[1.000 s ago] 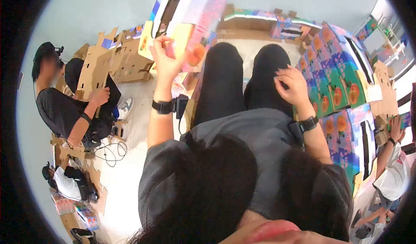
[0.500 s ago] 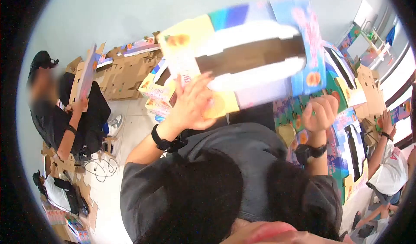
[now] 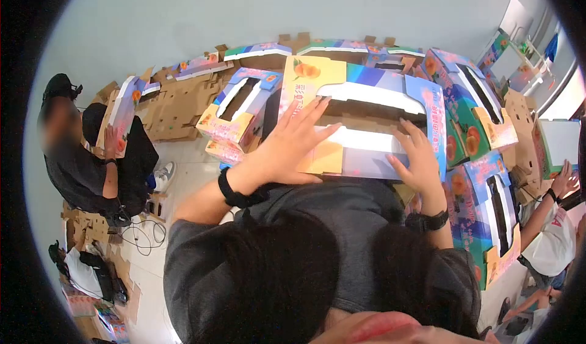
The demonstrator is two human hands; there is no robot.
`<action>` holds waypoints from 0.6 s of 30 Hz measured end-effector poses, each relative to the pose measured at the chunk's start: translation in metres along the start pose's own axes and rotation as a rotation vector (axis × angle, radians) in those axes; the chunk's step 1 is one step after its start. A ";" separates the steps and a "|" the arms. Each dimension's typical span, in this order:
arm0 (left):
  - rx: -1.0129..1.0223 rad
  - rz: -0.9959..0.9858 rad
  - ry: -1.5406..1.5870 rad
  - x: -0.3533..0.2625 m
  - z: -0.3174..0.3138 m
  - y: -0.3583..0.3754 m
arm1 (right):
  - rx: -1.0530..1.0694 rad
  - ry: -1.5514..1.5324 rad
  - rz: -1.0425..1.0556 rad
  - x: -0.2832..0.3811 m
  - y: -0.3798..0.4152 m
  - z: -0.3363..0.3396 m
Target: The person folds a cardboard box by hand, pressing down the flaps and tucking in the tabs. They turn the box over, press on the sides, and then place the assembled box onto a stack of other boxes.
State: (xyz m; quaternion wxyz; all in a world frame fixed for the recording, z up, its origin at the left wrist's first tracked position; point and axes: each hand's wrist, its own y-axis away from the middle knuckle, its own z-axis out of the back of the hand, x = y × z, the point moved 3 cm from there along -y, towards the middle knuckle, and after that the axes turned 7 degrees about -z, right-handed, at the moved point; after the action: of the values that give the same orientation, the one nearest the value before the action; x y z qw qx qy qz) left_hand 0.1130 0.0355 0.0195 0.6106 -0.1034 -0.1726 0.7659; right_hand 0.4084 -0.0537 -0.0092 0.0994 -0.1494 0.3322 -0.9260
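Head view, and we are watching both hands pressing down on a printed fruit carton [image 3: 366, 109] lying across the lap. Our left hand [image 3: 290, 148] is lying flat with fingers spread wide, palm on the carton's near left panel, gripping nothing. Our right hand [image 3: 417, 155] is resting open too, its fingers [image 3: 408, 129] curling lightly at the rim of the long cut-out in the carton's top; it is touching the board, not closing round it.

We are seeing peach pictures on the yellow corner flap and a column of red characters beside them, too small for us to read.

Room is looking tight: a second carton [image 3: 238, 109] is sitting just beside the left edge, finished cartons [image 3: 482, 161] are stacking up close on the right, and flat brown cardboard [image 3: 174, 109] is lying further left. A co-worker [image 3: 91, 161] is sitting well apart on the left holding another carton [image 3: 122, 121], with bare floor [image 3: 183, 167] between us.
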 end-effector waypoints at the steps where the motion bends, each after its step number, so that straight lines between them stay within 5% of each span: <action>1: -0.018 0.015 0.026 -0.008 0.000 -0.003 | -0.017 0.031 -0.002 0.001 0.006 -0.001; 5: -0.087 0.078 0.049 -0.035 -0.011 -0.021 | 0.001 -0.035 -0.143 -0.009 0.019 -0.014; 11: -0.109 0.148 -0.046 -0.027 -0.052 -0.037 | -0.084 -0.042 -0.100 -0.016 0.021 -0.020; 18: -0.227 0.216 -0.089 -0.022 -0.031 -0.027 | -0.187 0.008 -0.091 -0.002 0.008 -0.017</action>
State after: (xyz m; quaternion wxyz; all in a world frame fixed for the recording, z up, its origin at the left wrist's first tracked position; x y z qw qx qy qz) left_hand 0.1541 0.0237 0.0002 0.5009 -0.1554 -0.2728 0.8066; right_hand 0.4053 -0.0487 -0.0275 0.0415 -0.1691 0.4107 -0.8950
